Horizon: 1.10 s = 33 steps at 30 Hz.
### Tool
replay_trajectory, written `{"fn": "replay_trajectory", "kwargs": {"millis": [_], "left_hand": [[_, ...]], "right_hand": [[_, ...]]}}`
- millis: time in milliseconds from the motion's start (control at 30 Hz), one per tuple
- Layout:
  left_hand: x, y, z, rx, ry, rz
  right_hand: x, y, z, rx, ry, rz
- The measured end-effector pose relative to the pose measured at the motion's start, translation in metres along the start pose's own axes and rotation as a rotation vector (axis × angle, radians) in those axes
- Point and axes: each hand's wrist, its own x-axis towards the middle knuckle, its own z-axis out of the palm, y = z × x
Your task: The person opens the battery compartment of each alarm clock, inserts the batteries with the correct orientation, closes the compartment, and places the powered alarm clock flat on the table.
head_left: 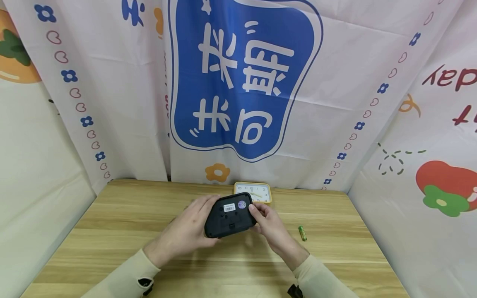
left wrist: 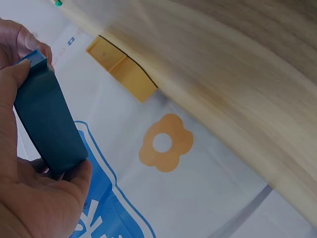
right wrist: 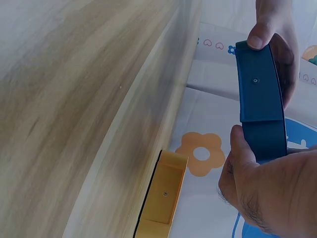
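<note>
A dark blue clock [head_left: 220, 221] with a black back is held above the table, back face toward the head camera. That back carries a white barcode label and a round purple sticker. My left hand [head_left: 186, 225] grips its left end. At the right end my right hand [head_left: 273, 227] pinches it, thumb on the edge of the back. The right wrist view shows the clock's blue side [right wrist: 260, 94] with a small screw; its dial is hidden. Behind it stands a yellow clock [head_left: 265, 192], dial forward and partly covered. A green battery [head_left: 302, 233] lies right of my right hand.
The wooden table [head_left: 130, 231] reaches back to a printed white curtain [head_left: 335, 62]. More printed cloth hangs at the left and right sides. The yellow clock stands close to the table's back edge.
</note>
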Motion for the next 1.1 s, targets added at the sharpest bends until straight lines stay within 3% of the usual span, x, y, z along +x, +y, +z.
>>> {"fn": "replay_trajectory", "kwargs": {"millis": [167,367,800,1100], "left_hand": [[0.001,-0.002,0.001,-0.036,-0.011,-0.011],[-0.001,-0.005,0.002,-0.078,-0.072,-0.026],[-0.005,-0.006,0.013,-0.111,-0.208,0.006],[-0.009,-0.005,0.018,-0.116,-0.290,0.044]], "right_hand": [[0.000,0.002,-0.004,-0.053,-0.012,0.008],[-0.001,0.004,-0.009,-0.202,-0.009,-0.010],[-0.002,0.007,-0.020,-0.534,0.007,-0.190],[-0.004,0.009,-0.022,-0.665,-0.009,-0.268]]}}
